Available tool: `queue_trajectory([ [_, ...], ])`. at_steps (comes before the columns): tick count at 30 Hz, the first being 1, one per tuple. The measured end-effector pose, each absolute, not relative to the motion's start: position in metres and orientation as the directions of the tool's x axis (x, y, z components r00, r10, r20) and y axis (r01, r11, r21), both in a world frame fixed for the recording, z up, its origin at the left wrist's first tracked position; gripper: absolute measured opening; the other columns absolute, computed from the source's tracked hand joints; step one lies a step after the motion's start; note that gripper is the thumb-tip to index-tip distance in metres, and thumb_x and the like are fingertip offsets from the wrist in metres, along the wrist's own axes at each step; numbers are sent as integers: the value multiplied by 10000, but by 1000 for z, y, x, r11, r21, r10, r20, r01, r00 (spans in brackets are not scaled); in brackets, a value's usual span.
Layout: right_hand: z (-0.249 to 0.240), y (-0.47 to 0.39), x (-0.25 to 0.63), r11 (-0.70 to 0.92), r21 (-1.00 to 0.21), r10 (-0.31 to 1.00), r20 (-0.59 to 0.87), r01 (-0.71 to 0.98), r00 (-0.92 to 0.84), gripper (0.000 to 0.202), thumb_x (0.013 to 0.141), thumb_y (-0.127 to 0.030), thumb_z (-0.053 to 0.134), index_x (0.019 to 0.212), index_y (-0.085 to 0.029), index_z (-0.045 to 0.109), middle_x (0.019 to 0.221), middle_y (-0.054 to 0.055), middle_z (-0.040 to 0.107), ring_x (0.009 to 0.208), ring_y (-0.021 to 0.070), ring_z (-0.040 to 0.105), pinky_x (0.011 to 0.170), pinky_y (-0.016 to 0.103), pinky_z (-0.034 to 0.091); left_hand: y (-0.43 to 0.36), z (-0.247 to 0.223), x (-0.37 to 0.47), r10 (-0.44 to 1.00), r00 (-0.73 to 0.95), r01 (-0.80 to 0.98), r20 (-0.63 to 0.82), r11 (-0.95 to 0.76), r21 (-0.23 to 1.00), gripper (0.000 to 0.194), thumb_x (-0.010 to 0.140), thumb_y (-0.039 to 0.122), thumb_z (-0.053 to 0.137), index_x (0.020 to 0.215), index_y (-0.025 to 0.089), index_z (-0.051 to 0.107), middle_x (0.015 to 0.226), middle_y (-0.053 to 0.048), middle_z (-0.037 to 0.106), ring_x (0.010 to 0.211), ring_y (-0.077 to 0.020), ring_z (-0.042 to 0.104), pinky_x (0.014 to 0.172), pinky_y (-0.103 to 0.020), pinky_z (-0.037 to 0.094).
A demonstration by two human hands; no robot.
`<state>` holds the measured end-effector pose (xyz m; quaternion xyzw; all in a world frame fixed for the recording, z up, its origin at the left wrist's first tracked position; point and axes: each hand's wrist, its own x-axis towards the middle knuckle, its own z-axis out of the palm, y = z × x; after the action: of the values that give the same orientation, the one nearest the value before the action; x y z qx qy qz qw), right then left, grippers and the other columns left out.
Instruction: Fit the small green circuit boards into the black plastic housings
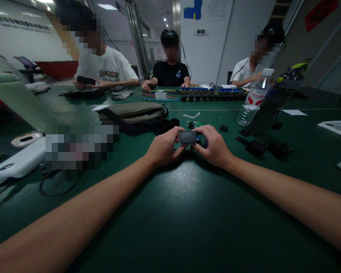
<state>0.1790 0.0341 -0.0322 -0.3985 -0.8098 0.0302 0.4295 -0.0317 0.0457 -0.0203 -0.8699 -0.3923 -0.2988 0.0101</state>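
Left hand: we see the left hand (164, 147) pinching one end of the small dark block (188, 137)
Right hand: the right hand (214, 147) pinches its other end
Block: held between both hands, above green table (187, 227)
Beyond: grey bag (133, 113), left of clear bottle (254, 99)

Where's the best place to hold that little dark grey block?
I'd pinch the dark grey, plastic-looking rectangular block near its short ends, coming from left and right, thumbs below and fingers above. It's wider than tall, so the left hand and right hand both fit, leaving most of its broad face uncovered.
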Motion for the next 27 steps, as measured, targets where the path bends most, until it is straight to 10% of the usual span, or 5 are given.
queue_trajectory([
  [27,-33,32,179,711,-347,629,702,611,-334,323,801,-218,609,1123,-223,587,1108,95,658,1046,288,576,920,461,451,46,-21,-32,661,533,677,528,-707,202,378,814,281,614,1171,188,530,980,-50,642,845,-191,632,685,-289,481],
])
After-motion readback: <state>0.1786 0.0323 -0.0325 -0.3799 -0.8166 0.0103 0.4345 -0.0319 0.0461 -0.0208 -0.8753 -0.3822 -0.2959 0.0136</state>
